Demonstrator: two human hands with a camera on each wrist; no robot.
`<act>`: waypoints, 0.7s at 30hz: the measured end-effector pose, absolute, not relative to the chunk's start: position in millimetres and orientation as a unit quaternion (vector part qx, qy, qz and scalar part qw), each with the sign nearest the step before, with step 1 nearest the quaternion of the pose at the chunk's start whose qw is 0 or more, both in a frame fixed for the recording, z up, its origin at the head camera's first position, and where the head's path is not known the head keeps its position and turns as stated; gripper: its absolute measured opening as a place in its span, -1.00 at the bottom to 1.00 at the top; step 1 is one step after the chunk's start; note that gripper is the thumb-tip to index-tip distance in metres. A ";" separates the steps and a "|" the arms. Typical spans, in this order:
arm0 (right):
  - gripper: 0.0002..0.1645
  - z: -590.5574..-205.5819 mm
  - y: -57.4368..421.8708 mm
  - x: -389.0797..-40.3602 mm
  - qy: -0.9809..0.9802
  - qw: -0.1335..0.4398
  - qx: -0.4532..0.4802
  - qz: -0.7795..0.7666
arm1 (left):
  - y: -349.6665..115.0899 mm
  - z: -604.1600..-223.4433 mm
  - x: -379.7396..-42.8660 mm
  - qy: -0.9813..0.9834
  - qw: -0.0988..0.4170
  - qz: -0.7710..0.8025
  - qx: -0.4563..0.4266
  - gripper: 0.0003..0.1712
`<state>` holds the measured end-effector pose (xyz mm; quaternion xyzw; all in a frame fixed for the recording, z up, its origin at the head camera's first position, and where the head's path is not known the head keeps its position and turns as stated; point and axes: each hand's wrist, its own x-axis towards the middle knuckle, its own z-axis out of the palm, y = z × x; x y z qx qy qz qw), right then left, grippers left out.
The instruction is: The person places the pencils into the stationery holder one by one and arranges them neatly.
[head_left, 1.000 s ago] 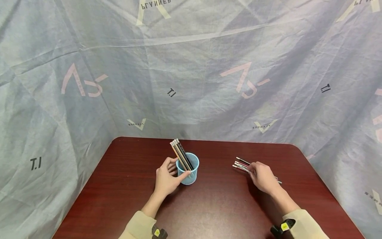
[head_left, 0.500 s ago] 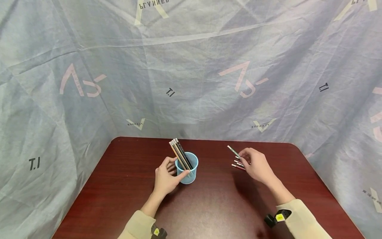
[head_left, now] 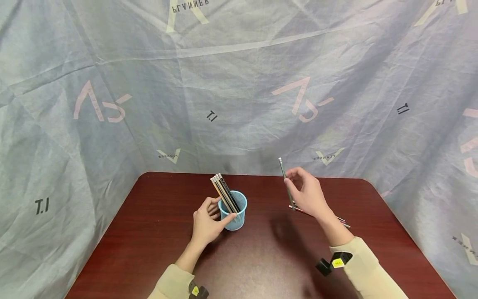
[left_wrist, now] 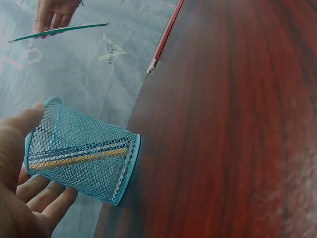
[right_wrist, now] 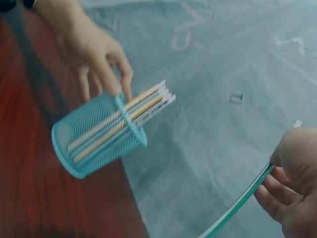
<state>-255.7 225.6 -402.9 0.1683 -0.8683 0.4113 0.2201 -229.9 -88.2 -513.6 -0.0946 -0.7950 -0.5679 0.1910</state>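
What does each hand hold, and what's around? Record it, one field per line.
Left hand: grips the cup near its rim
Right hand: pinches a green pencil above the table
Cup: blue mesh, upright on the table
Inside cup: several pencils, eraser ends up
On table: loose pencils, partly hidden
Backdrop: grey printed cloth

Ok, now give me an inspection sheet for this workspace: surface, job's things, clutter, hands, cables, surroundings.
Surface: reddish-brown tabletop, glossy.
Job's things: blue mesh cup with several leaning pencils inside; green pencil raised off the table; loose pencils lying on the tabletop, partly hidden in the head view.
Clutter: nothing seen.
Hands: left hand grips the cup; right hand pinches the green pencil.
Cables: nothing seen.
Surroundings: grey printed fabric.
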 end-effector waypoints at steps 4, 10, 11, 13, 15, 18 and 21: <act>-0.88 -394.1 206.6 -256.5 -0.836 0.228 0.181 0.466 | -88.5 -514.2 -229.5 -0.797 0.193 -0.565 -0.091 -0.24; -0.87 -386.3 177.3 -259.2 -0.775 0.219 0.214 0.553 | -87.7 -512.2 -228.2 -0.798 0.191 -0.565 -0.085 -0.25; -0.87 -385.9 173.0 -260.0 -0.768 0.216 0.218 0.562 | -87.5 -511.5 -227.9 -0.798 0.191 -0.566 -0.083 -0.25; -0.88 -385.3 165.2 -261.2 -0.756 0.212 0.229 0.575 | -87.0 -510.4 -227.5 -0.798 0.189 -0.567 -0.080 -0.25; -0.90 -385.2 158.7 -261.9 -0.751 0.207 0.238 0.581 | -86.6 -509.7 -227.4 -0.798 0.187 -0.567 -0.078 -0.25; -0.90 -385.7 149.5 -262.4 -0.754 0.201 0.252 0.572 | -86.1 -509.0 -227.3 -0.799 0.184 -0.568 -0.076 -0.25; -0.90 -388.0 141.3 -263.9 -0.765 0.197 0.264 0.553 | -86.0 -509.0 -227.9 -0.800 0.184 -0.566 -0.078 -0.26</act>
